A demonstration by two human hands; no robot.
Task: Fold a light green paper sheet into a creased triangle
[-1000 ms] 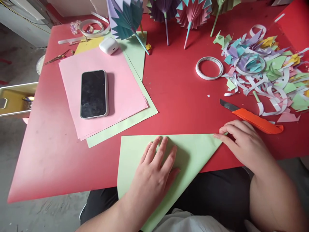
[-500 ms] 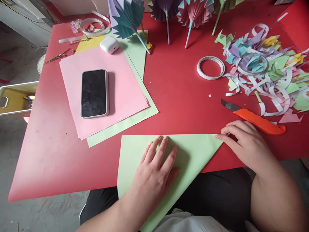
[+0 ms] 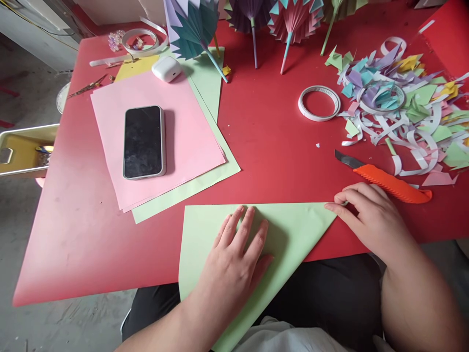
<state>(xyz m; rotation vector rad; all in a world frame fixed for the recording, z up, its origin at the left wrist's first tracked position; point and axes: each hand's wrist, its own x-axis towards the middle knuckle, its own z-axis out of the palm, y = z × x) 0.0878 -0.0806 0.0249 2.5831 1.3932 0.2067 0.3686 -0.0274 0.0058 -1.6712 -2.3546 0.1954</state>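
A light green sheet of paper lies at the table's front edge, folded over into a point at the right, its lower part hanging over my lap. My left hand rests on the paper with its fingers spread, holding nothing. At the pointed right corner, my right hand pinches the green paper between thumb and fingers. Just beyond that hand lies an orange utility knife, its blade out and pointing left.
A phone and a white earbud case lie on pink paper at the left. A tape roll stands near a heap of paper scraps. Folded paper fans line the back of the red table.
My right hand has shifted very slightly left with the paper corner, and a small ripple shows near that corner. My left hand stays in place.
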